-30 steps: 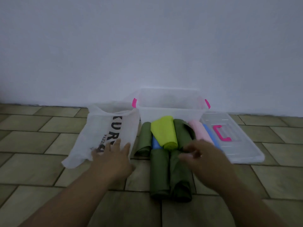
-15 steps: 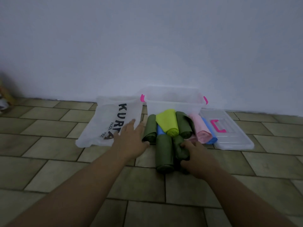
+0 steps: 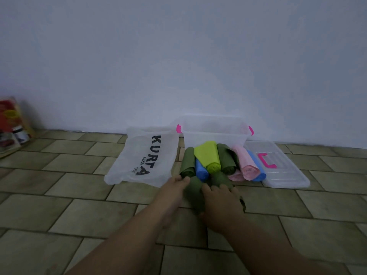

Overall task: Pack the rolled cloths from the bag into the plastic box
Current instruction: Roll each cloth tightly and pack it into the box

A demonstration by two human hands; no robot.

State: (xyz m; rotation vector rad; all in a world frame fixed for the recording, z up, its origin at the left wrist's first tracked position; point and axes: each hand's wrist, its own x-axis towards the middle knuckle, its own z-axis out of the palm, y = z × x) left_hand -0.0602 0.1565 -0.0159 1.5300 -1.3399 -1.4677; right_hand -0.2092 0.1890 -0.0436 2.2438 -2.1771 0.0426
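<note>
Hands meet at the two dark green rolls nearest you. Your left hand (image 3: 174,188) lies along the left flank of the near left roll (image 3: 195,195), fingertips touching its far end; the view does not settle whether those fingers wrap the cloth or only press it. Your right hand (image 3: 220,203) sits on top of the near right roll (image 3: 221,178), fingers bent down over it and grasping it. Both rolls lie side by side on the tiled floor (image 3: 79,205).

Just beyond them the remaining rolls are heaped on the floor against the front wall of the plastic box (image 3: 214,135): from your left, a dark green roll (image 3: 187,161), a blue roll (image 3: 201,168), a lime roll (image 3: 208,155) on top, another green roll (image 3: 226,159), a pink roll (image 3: 245,161) and a second blue roll (image 3: 258,172). The box stands against the wall (image 3: 178,56).

The bag (image 3: 143,155) lies flat on the floor to the left of the heap. The box lid (image 3: 286,173) lies to the right.
</note>
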